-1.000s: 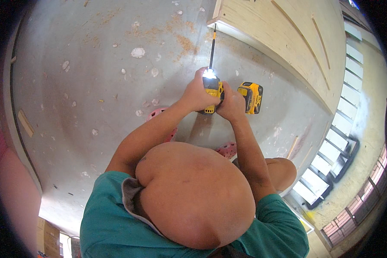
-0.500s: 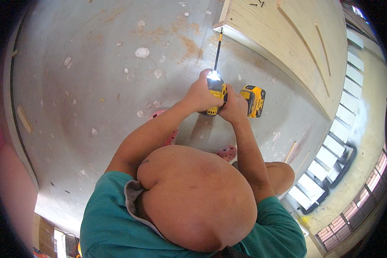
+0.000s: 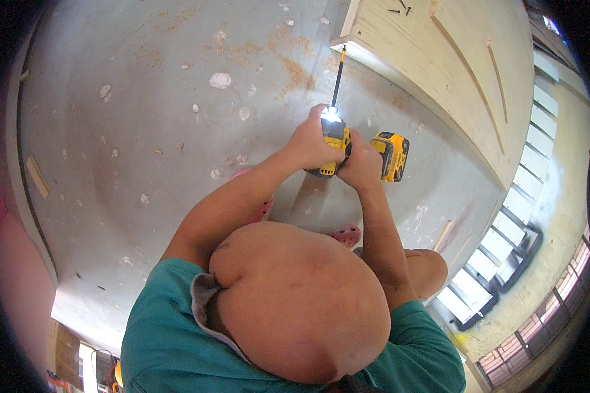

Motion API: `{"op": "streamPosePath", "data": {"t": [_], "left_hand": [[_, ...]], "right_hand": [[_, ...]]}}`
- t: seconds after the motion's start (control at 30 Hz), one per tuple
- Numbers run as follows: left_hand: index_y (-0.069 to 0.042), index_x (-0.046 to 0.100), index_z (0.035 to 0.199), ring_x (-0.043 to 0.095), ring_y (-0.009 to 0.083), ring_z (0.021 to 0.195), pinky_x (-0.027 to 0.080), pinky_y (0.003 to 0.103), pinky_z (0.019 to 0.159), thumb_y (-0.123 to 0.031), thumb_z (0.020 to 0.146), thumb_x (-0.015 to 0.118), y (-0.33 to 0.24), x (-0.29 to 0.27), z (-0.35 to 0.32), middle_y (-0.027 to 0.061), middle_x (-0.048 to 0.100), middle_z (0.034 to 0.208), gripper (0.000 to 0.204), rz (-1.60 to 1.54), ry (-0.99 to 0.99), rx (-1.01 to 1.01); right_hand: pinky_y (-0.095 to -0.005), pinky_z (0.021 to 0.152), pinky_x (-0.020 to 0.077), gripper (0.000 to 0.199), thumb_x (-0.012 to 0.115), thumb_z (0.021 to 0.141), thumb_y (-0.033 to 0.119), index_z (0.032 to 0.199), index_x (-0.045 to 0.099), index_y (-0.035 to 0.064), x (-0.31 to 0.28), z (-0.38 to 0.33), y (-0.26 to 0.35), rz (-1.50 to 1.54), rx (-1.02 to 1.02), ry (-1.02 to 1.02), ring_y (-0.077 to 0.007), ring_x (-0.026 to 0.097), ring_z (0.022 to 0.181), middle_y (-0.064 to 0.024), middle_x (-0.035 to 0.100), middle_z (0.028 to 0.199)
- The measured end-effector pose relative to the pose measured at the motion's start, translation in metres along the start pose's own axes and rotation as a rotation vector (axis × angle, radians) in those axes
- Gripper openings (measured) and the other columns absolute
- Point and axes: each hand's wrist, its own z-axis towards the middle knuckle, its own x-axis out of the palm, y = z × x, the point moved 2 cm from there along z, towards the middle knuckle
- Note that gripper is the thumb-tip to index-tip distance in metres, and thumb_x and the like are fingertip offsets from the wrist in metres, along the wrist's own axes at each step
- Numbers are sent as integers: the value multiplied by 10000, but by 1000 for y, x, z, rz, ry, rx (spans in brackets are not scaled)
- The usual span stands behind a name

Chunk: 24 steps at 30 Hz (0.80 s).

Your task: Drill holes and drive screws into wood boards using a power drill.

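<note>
**Cordless driver in a two-handed grip, lamp lit, bit at the panel's edge**

Far left of frame: a pale wood strip [image 3: 38,177] on the grey floor [image 3: 144,131]. Upper middle, left of centre: tan sawdust [image 3: 296,71], scattered.

Centre: left hand [image 3: 313,143] closed around the body of the cordless driver [image 3: 335,134]. Driver yellow and black, vent slots at the rear, white light glaring at the nose. Long, slim bit [image 3: 338,78] runs up-frame, black shank, yellow-orange band near the tip. Tip at the panel's lit edge, near its corner; depth can't be told.

Right hand [image 3: 360,161] gripping the handle, mostly hidden under the fingers. Just right, blocky yellow-and-black battery pack [image 3: 393,157].

Upper right: pale plywood panel [image 3: 419,65], dark screws [image 3: 408,11] lying on it. Right rim: row of white slats [image 3: 519,193].
</note>
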Motion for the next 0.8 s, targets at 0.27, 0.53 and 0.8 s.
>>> {"op": "streamPosePath", "data": {"t": [0.27,0.53,0.8], "left_hand": [[13,250,1261,563,286,935,455,335,820,-230,499,772,0,-3,2,197,548,1023,955,-2,26,-8],[13,255,1264,566,278,931,458,335,813,-231,492,783,4,-2,5,194,550,1023,967,-8,33,-25],[12,254,1266,565,271,937,454,331,821,-221,492,786,6,-4,5,191,550,1028,968,-46,42,-24]], "right_hand": [[-413,660,474,611,710,591,227,1115,439,73,-6,2,6,25,57,67,-323,607,780,-152,618,861],[-411,628,479,584,702,604,229,1105,446,70,-5,6,4,-43,47,71,-328,610,745,-159,620,821],[-408,631,479,571,699,604,215,1095,454,59,-9,5,10,-83,34,30,-322,612,745,-154,622,814]]}}
